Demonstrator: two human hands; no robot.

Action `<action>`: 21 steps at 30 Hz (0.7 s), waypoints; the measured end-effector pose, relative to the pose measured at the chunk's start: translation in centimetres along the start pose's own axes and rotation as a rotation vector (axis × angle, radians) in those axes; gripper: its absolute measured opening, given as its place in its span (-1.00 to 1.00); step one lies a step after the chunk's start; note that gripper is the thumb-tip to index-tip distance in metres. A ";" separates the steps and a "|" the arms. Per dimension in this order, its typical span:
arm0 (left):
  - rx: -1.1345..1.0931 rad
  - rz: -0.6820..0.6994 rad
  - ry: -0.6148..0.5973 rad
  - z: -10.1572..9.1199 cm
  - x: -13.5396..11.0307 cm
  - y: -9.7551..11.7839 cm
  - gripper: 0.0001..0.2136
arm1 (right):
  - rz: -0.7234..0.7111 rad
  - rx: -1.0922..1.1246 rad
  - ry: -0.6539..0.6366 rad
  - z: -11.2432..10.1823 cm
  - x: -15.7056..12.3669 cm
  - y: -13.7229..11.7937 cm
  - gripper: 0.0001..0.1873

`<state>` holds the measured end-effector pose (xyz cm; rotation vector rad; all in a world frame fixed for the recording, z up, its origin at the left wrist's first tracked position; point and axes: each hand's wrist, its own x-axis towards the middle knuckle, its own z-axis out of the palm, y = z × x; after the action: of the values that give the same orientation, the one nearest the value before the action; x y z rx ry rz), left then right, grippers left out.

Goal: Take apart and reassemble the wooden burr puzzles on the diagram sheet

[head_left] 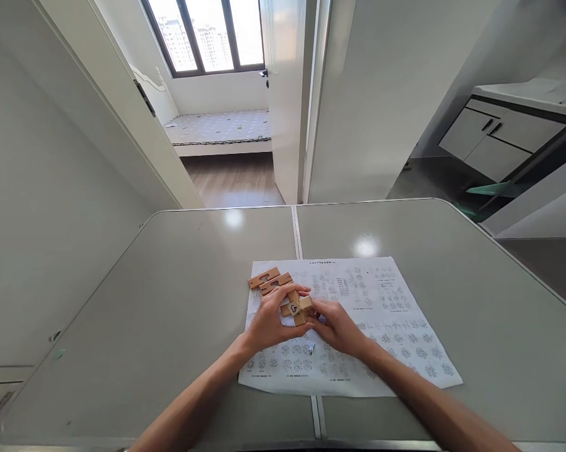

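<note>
Between my two hands is a wooden burr puzzle (pixel 294 308), made of interlocking light wood pieces, with a dark letter like a "G" on the face toward me. My left hand (pixel 272 317) grips it from the left, fingers over the top and thumb below. On the right side, my right hand (pixel 338 328) has its fingers closed against the puzzle's edge; its fingertips are partly hidden. Two loose notched wooden pieces, a farther one (pixel 264 277) and a nearer one (pixel 276 283), lie just beyond my left hand. Beneath everything is a printed instruction sheet (pixel 358 301) covered with small diagrams.
The grey-green table (pixel 193 301) has a metal seam down its middle and rounded far corners. A small shiny scrap (pixel 311 349) lies on the sheet. Past the table are an open door (pixel 287 94), a bed (pixel 221 129) and a white cabinet (pixel 504 135).
</note>
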<state>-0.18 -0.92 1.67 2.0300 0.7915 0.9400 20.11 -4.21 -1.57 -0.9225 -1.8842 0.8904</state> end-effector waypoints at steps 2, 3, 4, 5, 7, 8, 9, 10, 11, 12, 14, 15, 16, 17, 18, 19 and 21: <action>0.022 0.027 0.030 0.2 -0.1 0.0 -0.45 | -0.050 -0.066 0.031 0.3 -0.1 0.0 -0.78; 0.037 0.038 0.044 0.3 -0.1 0.0 -0.45 | -0.071 -0.100 0.044 0.4 -0.1 0.0 -0.78; 0.054 0.046 0.057 0.3 -0.1 0.1 -0.45 | -0.085 -0.134 0.059 0.4 -0.2 -0.1 -0.78; 0.072 0.053 0.069 0.4 -0.2 0.2 -0.45 | -0.094 -0.163 0.070 0.5 -0.2 -0.1 -0.77; 0.111 0.069 0.094 0.4 -0.2 0.2 -0.44 | -0.097 -0.206 0.089 0.6 -0.3 -0.1 -0.76; 0.129 0.081 0.107 0.5 -0.2 0.3 -0.44 | -0.094 -0.224 0.091 0.6 -0.4 -0.1 -0.74; 0.145 0.095 0.120 0.5 -0.2 0.3 -0.43 | -0.092 -0.242 0.093 0.7 -0.5 -0.1 -0.73; 0.160 0.109 0.131 0.5 -0.2 0.3 -0.42 | -0.094 -0.263 0.094 0.7 -0.6 0.0 -0.71; 0.175 0.123 0.142 0.6 -0.2 0.2 -0.41 | -0.098 -0.286 0.096 0.8 -0.6 0.0 -0.70; 0.188 0.134 0.153 0.6 -0.2 0.2 -0.40 | -0.105 -0.311 0.101 0.8 -0.7 0.0 -0.69; 0.207 0.140 0.166 0.7 -0.3 0.1 -0.41 | -0.112 -0.338 0.109 0.8 -0.7 0.2 -0.68; 0.210 0.136 0.166 0.7 -0.3 0.1 -0.41 | -0.111 -0.331 0.104 0.7 -0.6 0.2 -0.68; 0.206 0.130 0.157 0.7 -0.3 0.2 -0.42 | -0.110 -0.308 0.089 0.5 -0.6 0.3 -0.68; 0.198 0.124 0.142 0.7 -0.3 0.2 -0.43 | -0.106 -0.273 0.065 0.4 -0.5 0.3 -0.69; 0.186 0.120 0.123 0.7 -0.4 0.2 -0.43 | -0.102 -0.233 0.037 0.2 -0.4 0.4 -0.69; 0.173 0.118 0.104 0.6 -0.4 0.3 -0.42 | -0.099 -0.195 0.010 0.0 -0.3 0.4 -0.70; 0.153 0.117 0.076 0.6 -0.4 0.3 -0.42 | -0.096 -0.150 -0.022 -0.4 -0.3 0.5 -0.71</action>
<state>0.16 -1.58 1.55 2.2040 0.8141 1.0560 20.65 -4.13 -1.90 -0.9056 -2.0177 0.7125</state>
